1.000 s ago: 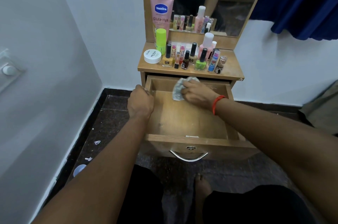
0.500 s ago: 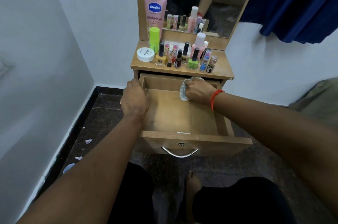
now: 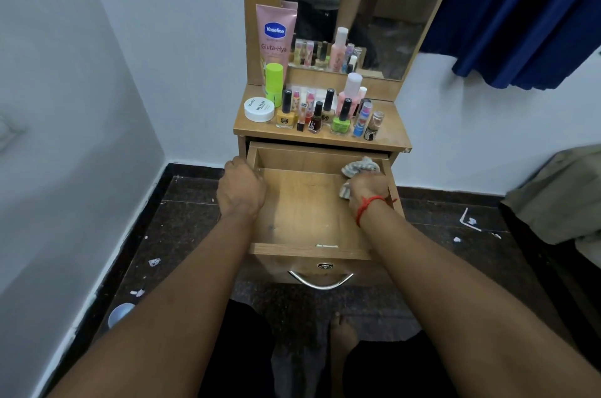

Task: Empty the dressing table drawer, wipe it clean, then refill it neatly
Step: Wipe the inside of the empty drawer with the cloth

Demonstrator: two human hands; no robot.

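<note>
The wooden drawer (image 3: 309, 215) of the dressing table is pulled out, and nothing lies on its bare floor. My left hand (image 3: 241, 191) grips the drawer's left wall near the back. My right hand (image 3: 369, 189) is closed on a crumpled pale cloth (image 3: 359, 167) and presses it into the drawer's back right corner. On the table top (image 3: 390, 134) stand several cosmetics: a pink Vaseline tube (image 3: 275, 40), a white cream jar (image 3: 259, 109), a lime green stick (image 3: 273, 84) and several nail polish bottles (image 3: 340, 116).
A mirror (image 3: 367, 7) rises behind the cosmetics. White walls close in on the left and behind. A blue curtain (image 3: 527, 14) hangs at the upper right, and a beige cloth-covered edge (image 3: 553, 199) lies at the right. Paper scraps dot the dark floor (image 3: 182, 222). My knees are below the drawer.
My right hand has slid the cloth from the middle of the drawer's back to the back right corner. My left hand has kept its hold on the left wall.
</note>
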